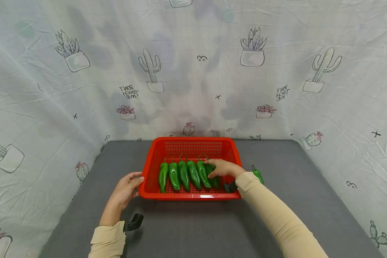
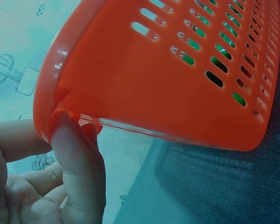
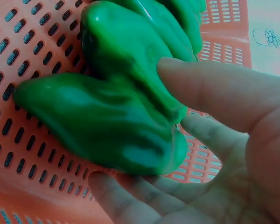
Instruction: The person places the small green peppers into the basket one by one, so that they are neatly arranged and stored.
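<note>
A red slotted plastic basket (image 1: 193,195) holds several green peppers (image 1: 183,173) side by side in a row, stems toward the back. My left hand (image 1: 125,190) pinches the rim at the basket's left side, thumb on the outside in the left wrist view. Inside the basket at the right, my right hand (image 1: 225,168) reaches over the last green pepper (image 3: 102,123) of the row. Its fingers (image 3: 130,205) lie loosely along that pepper's outer side, while the thumb (image 3: 200,88) stretches over toward the neighbouring pepper (image 3: 126,46).
One more green pepper (image 1: 257,174) lies on the grey table (image 1: 193,229) right of the basket, partly behind the right sleeve (image 1: 277,211). A pale curtain (image 1: 193,89) printed with potted cacti hangs behind and at both sides.
</note>
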Available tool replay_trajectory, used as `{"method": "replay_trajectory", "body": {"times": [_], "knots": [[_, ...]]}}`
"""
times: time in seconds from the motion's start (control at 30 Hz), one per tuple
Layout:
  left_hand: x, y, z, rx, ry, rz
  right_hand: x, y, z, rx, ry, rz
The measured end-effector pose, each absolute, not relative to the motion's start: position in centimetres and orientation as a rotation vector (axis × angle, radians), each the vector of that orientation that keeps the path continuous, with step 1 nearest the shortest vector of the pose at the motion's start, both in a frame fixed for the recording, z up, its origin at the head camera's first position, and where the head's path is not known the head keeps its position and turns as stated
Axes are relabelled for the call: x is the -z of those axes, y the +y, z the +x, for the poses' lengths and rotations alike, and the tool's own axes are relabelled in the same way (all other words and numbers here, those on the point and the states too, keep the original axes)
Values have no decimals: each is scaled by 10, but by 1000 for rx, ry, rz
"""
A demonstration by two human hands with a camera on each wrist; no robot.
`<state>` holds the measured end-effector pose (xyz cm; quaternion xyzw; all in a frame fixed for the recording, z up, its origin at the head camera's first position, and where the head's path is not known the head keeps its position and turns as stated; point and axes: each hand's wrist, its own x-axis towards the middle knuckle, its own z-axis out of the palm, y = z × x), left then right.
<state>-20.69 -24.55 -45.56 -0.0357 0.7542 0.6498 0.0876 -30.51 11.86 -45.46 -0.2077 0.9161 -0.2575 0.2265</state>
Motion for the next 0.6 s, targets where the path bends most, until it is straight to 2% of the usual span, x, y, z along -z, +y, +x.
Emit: {"method": "replay_trajectory", "body": {"times": [0.6], "knots": [[456, -246, -206, -1931, 2247, -115, 453, 122, -308, 862, 2633, -445]]}}
